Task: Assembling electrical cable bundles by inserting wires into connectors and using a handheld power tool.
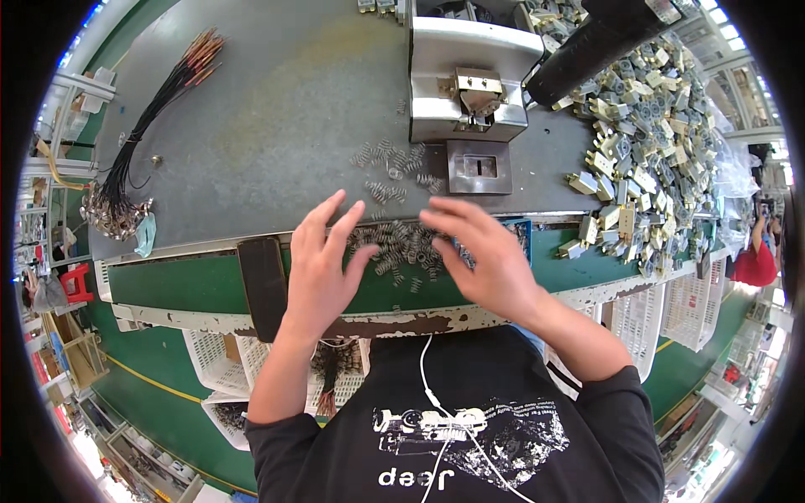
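Left hand (321,267) spread loose left of spring pile (404,245) — right hand (493,261) blurred, right of it — grip couldn't be told.

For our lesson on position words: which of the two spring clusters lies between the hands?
The dense spring heap, between the left hand and the right hand; the looser springs lie farther out, scattered on the grey tabletop.

black T-shirt (470,369), white vehicle print (411,424), white cord (426,375)

Green floor (155,352) with a yellow line (151,378), red stool (77,283) at left, bright lights (728,32) upper right
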`<state>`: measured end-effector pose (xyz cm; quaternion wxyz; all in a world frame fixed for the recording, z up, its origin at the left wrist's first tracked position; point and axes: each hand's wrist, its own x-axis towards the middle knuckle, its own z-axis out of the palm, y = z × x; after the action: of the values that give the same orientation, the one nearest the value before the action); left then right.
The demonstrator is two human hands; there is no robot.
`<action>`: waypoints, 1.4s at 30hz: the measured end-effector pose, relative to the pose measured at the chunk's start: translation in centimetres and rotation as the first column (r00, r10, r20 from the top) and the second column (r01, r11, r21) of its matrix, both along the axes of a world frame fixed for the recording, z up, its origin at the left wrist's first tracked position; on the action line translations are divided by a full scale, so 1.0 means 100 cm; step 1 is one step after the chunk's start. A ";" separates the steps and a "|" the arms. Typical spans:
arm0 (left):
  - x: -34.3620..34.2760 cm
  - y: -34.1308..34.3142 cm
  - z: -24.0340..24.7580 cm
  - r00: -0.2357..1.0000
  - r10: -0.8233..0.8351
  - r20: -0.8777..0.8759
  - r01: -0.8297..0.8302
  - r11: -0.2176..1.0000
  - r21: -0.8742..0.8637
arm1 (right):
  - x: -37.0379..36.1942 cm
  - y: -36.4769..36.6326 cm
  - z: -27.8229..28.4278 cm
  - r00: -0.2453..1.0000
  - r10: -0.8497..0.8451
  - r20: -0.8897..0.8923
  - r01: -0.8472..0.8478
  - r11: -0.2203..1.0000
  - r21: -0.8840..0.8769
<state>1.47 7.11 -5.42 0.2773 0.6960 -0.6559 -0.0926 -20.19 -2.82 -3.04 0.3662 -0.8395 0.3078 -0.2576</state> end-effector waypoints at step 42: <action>-0.018 0.029 -0.020 0.999 -0.008 0.033 0.005 0.997 0.083 | 0.014 0.020 -0.019 0.952 0.280 -0.122 -0.299 0.937 -0.181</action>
<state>-0.36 10.02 -7.45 0.2369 0.7062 -0.6581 -0.1093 -18.74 -0.86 -4.93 0.3003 -0.9190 0.1707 -0.1902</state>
